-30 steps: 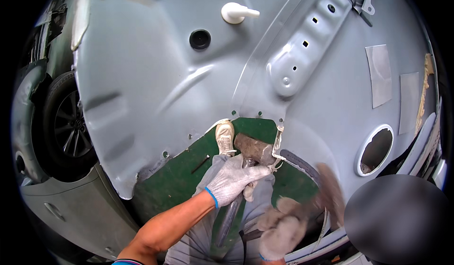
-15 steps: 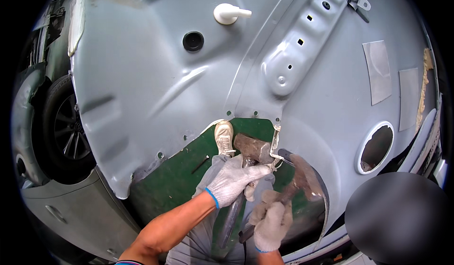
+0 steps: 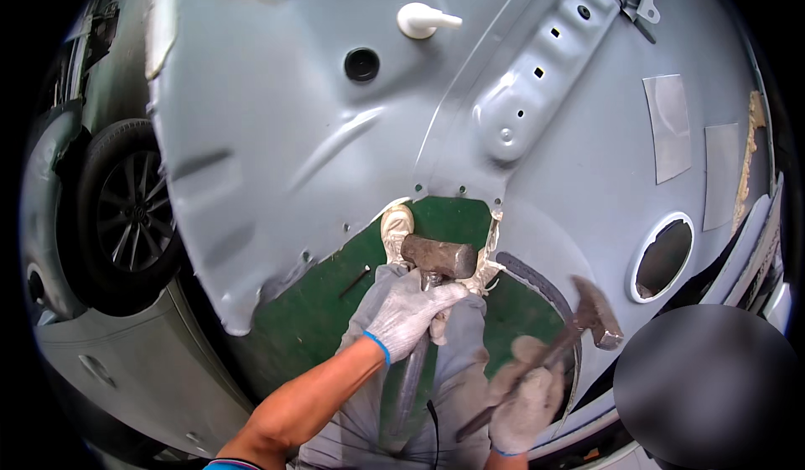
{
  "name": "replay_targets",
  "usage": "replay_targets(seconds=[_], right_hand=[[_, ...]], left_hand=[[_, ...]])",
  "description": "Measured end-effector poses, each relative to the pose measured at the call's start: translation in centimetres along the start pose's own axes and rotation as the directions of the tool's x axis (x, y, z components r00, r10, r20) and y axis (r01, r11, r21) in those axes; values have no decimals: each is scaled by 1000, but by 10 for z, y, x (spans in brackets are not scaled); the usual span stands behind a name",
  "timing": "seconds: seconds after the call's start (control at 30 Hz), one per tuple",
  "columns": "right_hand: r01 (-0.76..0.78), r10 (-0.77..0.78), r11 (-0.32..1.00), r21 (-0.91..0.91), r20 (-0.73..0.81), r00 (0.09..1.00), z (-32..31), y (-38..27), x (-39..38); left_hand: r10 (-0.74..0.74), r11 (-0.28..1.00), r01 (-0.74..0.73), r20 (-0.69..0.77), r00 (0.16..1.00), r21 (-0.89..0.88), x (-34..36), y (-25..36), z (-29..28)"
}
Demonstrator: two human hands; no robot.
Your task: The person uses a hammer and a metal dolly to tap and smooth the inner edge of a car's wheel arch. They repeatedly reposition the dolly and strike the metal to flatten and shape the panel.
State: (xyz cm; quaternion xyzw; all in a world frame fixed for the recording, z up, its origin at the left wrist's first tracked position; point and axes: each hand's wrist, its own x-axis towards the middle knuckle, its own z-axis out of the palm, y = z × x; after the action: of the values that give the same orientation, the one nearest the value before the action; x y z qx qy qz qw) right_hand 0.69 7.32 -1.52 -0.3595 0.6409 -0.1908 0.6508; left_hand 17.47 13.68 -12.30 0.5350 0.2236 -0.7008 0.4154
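Observation:
My left hand [image 3: 412,312], in a white knit glove with a blue cuff, grips a heavy sledgehammer [image 3: 438,257] just below its head; the handle runs down between my legs. Its head sits near the cut corner of a grey sheet-metal car body panel [image 3: 285,126], left of the white-beaded edge. My right hand [image 3: 528,407], gloved too and somewhat blurred, is closed round the handle of a smaller hammer [image 3: 597,312]. That hammer's head is up to the right, in front of the panel's curved arch edge [image 3: 537,281].
A car with a black wheel [image 3: 130,210] stands on the left. On the panel are a white nozzle-like fitting [image 3: 423,20], a black round plug [image 3: 361,65] and a white-rimmed hole [image 3: 662,257]. A thin dark rod [image 3: 355,280] lies on the green floor [image 3: 293,327].
My right hand has swung the smaller hammer away to the right. The sledgehammer head has shifted slightly left from the white-beaded edge. The whole view has moved a little.

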Motion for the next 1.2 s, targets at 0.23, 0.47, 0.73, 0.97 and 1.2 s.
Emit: replay_targets(seconds=[0.23,0.47,0.73,0.97,1.2], right_hand=[[-123,168,870,-478,54,984,-40,-70,59],[-183,448,823,-537,419,790,-43,-121,119],[108,358,731,-673,513,780,-44,-125,131],[-167,546,737,-655,431,718,-41,-129,121],[-166,575,674,-720,370,729,-12,-137,107]], left_hand=[[32,937,-79,-140,990,-340,-30,-32,49],[-101,754,-39,-174,980,-655,-51,-44,104],[-115,705,-114,-271,956,-700,-71,-15,143],[-210,678,-74,-289,934,-731,-73,1,145],[-322,688,96,-183,929,-720,-72,24,137]])
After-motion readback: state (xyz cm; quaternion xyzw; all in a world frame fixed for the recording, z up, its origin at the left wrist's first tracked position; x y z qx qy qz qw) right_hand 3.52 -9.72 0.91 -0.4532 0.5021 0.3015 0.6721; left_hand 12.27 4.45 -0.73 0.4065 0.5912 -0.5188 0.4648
